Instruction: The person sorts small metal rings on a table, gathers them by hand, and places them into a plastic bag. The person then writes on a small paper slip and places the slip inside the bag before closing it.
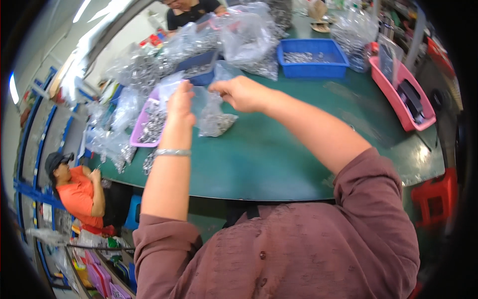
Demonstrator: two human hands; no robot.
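Left hand (181, 102) fairly straight, left of clear bag (213, 121); right hand (242, 93) half-curled, bag's upper right; can't tell grips.

metal pieces (219, 125) are coloured silver, the tabletop (269, 164) green, a tray (312, 71) blue, the shirt (303, 249) dusky maroon.

"On the table (269, 164), how many blue trays (314, 72) (203, 79)?"
"Two, and one lilac tray (144, 145)."
"Pink baskets (424, 124)?"
"One."
"Bare hands reaching forward?"
"Two: left hand (181, 103), right hand (244, 94). One bracelet (173, 152)."
"Co-workers (82, 194) (189, 16)?"
"Two."
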